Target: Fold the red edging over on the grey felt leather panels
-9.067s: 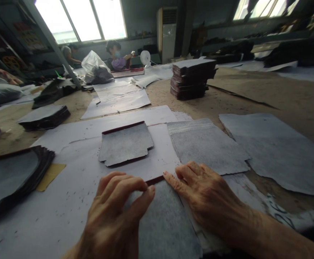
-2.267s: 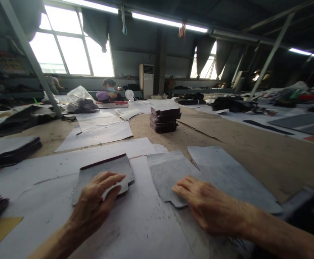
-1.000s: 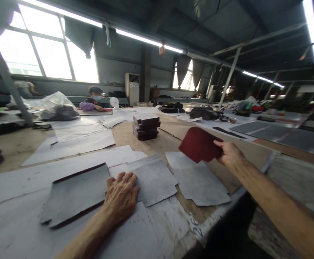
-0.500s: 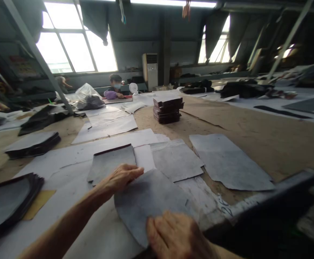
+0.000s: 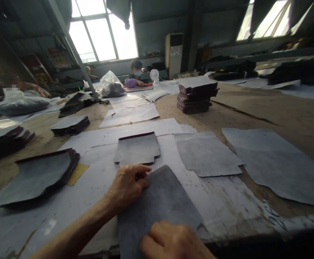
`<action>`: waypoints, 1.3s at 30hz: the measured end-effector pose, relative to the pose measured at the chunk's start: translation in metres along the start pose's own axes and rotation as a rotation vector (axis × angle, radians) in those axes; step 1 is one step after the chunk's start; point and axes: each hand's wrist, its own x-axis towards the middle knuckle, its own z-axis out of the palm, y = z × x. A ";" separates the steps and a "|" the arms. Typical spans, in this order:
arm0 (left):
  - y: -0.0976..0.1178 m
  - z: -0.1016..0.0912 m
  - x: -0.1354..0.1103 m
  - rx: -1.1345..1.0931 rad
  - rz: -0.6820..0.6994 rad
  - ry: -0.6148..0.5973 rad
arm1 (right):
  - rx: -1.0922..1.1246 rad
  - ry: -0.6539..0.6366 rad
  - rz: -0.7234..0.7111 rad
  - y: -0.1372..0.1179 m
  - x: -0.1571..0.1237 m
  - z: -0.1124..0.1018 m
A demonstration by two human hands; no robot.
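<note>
A grey-backed leather-like piece (image 5: 164, 201) lies at the table's near edge, its lower end running out of view. My left hand (image 5: 128, 185) pinches its upper left edge between thumb and bent fingers. Lower down, my right hand (image 5: 170, 239) is closed over the piece with curled fingers; their tips are hidden. Just beyond my left hand lies a smaller notched grey piece (image 5: 137, 148) with a dark red folded top edge. To its right rests another notched grey piece (image 5: 207, 154).
A larger grey sheet (image 5: 277, 162) lies at right. Stacks of dark-edged pieces stand at left (image 5: 42, 176) and farther back (image 5: 196, 96). A yellow card (image 5: 77, 173) sticks out beneath the left stack. White paper (image 5: 73, 205) covers part of the table. A co-worker (image 5: 135, 77) sits across it.
The view has swung left, so table items appear farther right. The grey piece has turned between my hands, its straight right edge now showing. My left fingers are more bent.
</note>
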 end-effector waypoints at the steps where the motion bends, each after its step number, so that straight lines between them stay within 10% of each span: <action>1: 0.001 0.004 -0.001 0.003 0.039 0.030 | 0.104 -0.092 -0.005 0.007 0.005 -0.010; 5: 0.003 0.016 0.003 0.029 0.222 0.088 | -0.032 -0.083 0.235 0.051 0.028 -0.038; 11: -0.005 0.009 0.005 0.120 0.340 0.100 | -0.207 -0.442 0.169 0.095 0.038 -0.036; 17: -0.018 -0.003 -0.009 0.185 0.372 0.130 | -0.166 -0.347 0.138 0.100 0.030 -0.034; 26: -0.028 -0.005 -0.013 0.315 0.776 0.176 | -0.084 -0.240 -0.050 0.106 0.021 -0.031; 39: -0.022 -0.001 -0.020 0.468 0.797 0.172 | -0.271 -0.242 -0.221 0.103 0.016 -0.032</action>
